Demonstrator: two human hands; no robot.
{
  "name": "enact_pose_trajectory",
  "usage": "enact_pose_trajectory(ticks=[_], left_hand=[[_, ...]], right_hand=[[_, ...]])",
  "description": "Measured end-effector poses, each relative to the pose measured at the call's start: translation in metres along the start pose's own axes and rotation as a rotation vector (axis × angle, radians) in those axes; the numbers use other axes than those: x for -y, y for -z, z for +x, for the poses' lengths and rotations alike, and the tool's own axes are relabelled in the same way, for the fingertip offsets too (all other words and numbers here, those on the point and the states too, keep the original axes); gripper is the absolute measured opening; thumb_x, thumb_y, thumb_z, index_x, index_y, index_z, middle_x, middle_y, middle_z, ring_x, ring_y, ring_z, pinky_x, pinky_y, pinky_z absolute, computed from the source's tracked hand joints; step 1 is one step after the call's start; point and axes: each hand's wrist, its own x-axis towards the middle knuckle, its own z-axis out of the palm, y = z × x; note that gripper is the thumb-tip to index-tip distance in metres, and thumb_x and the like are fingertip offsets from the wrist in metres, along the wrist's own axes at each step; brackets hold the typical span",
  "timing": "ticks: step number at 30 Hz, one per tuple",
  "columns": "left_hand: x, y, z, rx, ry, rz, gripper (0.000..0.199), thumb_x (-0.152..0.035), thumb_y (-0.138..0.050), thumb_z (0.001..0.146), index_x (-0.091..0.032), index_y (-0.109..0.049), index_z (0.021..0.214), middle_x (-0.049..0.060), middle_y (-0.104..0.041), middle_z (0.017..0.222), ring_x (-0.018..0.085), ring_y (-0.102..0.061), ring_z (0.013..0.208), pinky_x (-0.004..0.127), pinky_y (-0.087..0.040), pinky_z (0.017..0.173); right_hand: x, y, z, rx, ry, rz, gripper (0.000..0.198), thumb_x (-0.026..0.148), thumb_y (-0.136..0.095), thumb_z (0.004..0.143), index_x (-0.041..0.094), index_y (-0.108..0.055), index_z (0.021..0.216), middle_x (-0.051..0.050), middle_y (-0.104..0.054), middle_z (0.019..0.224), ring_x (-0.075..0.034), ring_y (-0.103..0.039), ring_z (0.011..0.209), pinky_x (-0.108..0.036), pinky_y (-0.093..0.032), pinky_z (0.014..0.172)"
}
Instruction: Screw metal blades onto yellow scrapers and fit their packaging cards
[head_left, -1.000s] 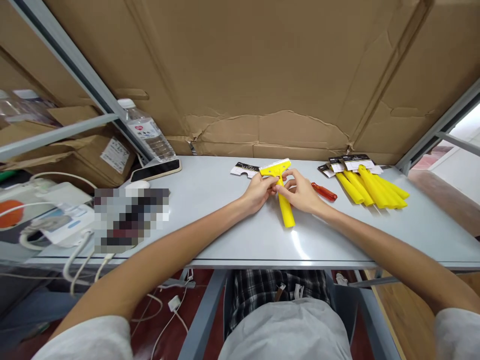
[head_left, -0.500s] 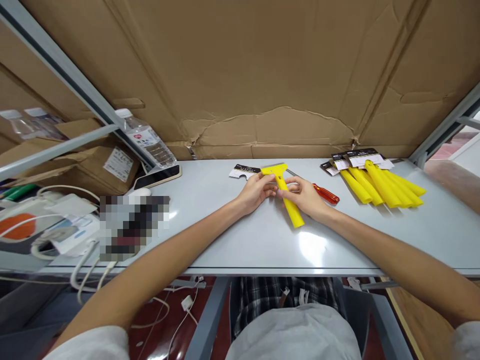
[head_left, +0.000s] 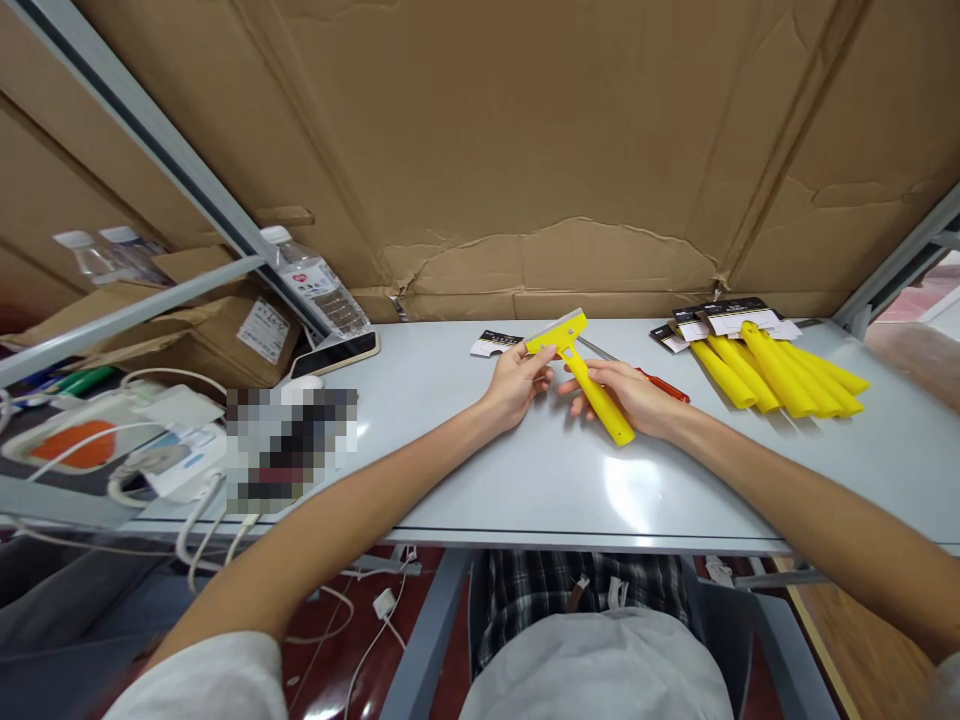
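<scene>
A yellow scraper (head_left: 609, 415) with a metal blade along its wide head is held above the table, its handle slanting down to the right. My left hand (head_left: 517, 385) pinches the left end of the head between thumb and fingers. Around the middle of the handle is my right hand (head_left: 630, 395), its fingers loosely curled and showing on the handle's left side. Behind the right hand lies a screwdriver (head_left: 666, 386) with a red handle, its shaft partly hidden. A black-and-white card (head_left: 491, 344) rests just beyond my left hand.
Several yellow scrapers (head_left: 780, 375) with card sleeves lie fanned at the right. To the left are a phone (head_left: 337, 353), a tilted water bottle (head_left: 322, 290), a cardboard box (head_left: 225, 335) and white cables (head_left: 199, 525). A cardboard wall (head_left: 570, 150) closes off the back.
The scraper has turned, its handle end swinging to the right and its head tilting up on the right. My right hand's fingers have loosened and spread a little. The view has shifted slightly.
</scene>
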Motion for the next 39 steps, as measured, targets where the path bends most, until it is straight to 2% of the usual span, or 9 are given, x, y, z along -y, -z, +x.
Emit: enact_pose_trajectory(ticks=[4, 12, 17, 20, 26, 30, 33, 36, 39], left_hand=[[0.003, 0.000, 0.000, -0.072, -0.119, 0.079, 0.057, -0.052, -0.100, 0.067, -0.016, -0.074, 0.102, 0.005, -0.077, 0.092, 0.006, -0.053, 0.057, 0.023, -0.041, 0.053], [0.001, -0.001, -0.002, -0.047, -0.131, 0.102, 0.057, -0.052, -0.102, 0.065, -0.016, -0.076, 0.101, 0.007, -0.078, 0.091, 0.007, -0.051, 0.059, 0.023, -0.039, 0.054], [0.000, -0.003, -0.003, -0.060, -0.185, 0.171, 0.058, -0.058, -0.099, 0.067, -0.017, -0.075, 0.100, 0.006, -0.078, 0.091, 0.008, -0.053, 0.056, 0.024, -0.041, 0.052], [-0.009, 0.003, 0.004, -0.052, -0.281, 0.240, 0.058, -0.067, -0.094, 0.070, -0.018, -0.075, 0.094, 0.006, -0.076, 0.088, 0.009, -0.054, 0.055, 0.026, -0.041, 0.052], [-0.044, 0.047, 0.036, -0.180, -0.446, 0.394, 0.056, -0.075, -0.075, 0.086, -0.020, -0.078, 0.098, 0.008, -0.079, 0.095, 0.011, -0.058, 0.057, 0.027, -0.042, 0.054], [-0.053, 0.088, 0.055, -0.285, -0.572, 0.896, 0.029, -0.048, -0.083, 0.087, -0.020, -0.080, 0.097, 0.008, -0.080, 0.096, 0.019, -0.066, 0.079, 0.032, -0.051, 0.083], [-0.052, 0.105, 0.063, -0.254, -0.573, 1.077, 0.021, -0.038, -0.080, 0.088, -0.019, -0.080, 0.098, 0.011, -0.081, 0.107, 0.024, -0.067, 0.091, 0.037, -0.049, 0.096], [-0.049, 0.097, 0.059, -0.178, -0.551, 0.963, 0.025, -0.035, -0.078, 0.090, -0.019, -0.082, 0.109, 0.013, -0.081, 0.117, 0.025, -0.070, 0.099, 0.035, -0.051, 0.092], [-0.045, 0.070, 0.046, -0.046, -0.471, 0.714, 0.040, -0.038, -0.084, 0.086, -0.020, -0.081, 0.121, 0.012, -0.081, 0.116, 0.023, -0.073, 0.099, 0.030, -0.054, 0.085]], right_hand=[[-0.004, 0.000, 0.001, -0.013, 0.022, -0.071, 0.039, 0.032, -0.057, 0.100, 0.014, -0.063, 0.134, -0.016, -0.072, 0.134, -0.016, -0.077, 0.084, -0.028, -0.064, 0.075], [-0.006, -0.002, -0.002, -0.107, 0.076, -0.214, 0.051, 0.052, -0.079, 0.089, 0.014, -0.069, 0.121, -0.009, -0.075, 0.108, -0.013, -0.073, 0.083, -0.025, -0.061, 0.074], [-0.007, -0.009, -0.005, -0.237, 0.124, -0.221, 0.071, 0.044, -0.094, 0.070, 0.020, -0.063, 0.129, -0.006, -0.072, 0.111, -0.012, -0.071, 0.073, -0.028, -0.063, 0.068], [-0.005, -0.013, -0.005, -0.289, 0.125, -0.132, 0.064, 0.039, -0.093, 0.069, 0.017, -0.063, 0.120, -0.007, -0.072, 0.114, -0.013, -0.073, 0.073, -0.029, -0.064, 0.069], [0.002, -0.012, -0.004, -0.268, 0.051, -0.076, 0.026, 0.029, -0.070, 0.087, 0.011, -0.069, 0.105, -0.014, -0.074, 0.103, -0.015, -0.073, 0.084, -0.025, -0.061, 0.070], [0.005, -0.008, -0.004, -0.266, 0.015, -0.010, 0.025, 0.028, -0.061, 0.089, 0.013, -0.067, 0.107, -0.012, -0.073, 0.107, -0.012, -0.065, 0.073, -0.026, -0.057, 0.062], [0.006, -0.006, -0.005, -0.251, 0.011, -0.010, 0.030, 0.035, -0.063, 0.092, 0.015, -0.065, 0.113, -0.010, -0.071, 0.102, -0.010, -0.060, 0.067, -0.024, -0.053, 0.058], [0.002, -0.004, -0.005, -0.212, 0.034, -0.080, 0.037, 0.045, -0.066, 0.094, 0.014, -0.065, 0.114, -0.009, -0.070, 0.101, -0.008, -0.058, 0.065, -0.023, -0.050, 0.057], [-0.002, -0.003, -0.003, -0.156, 0.058, -0.138, 0.041, 0.047, -0.064, 0.097, 0.016, -0.065, 0.123, -0.008, -0.070, 0.101, -0.008, -0.059, 0.064, -0.023, -0.050, 0.057]])
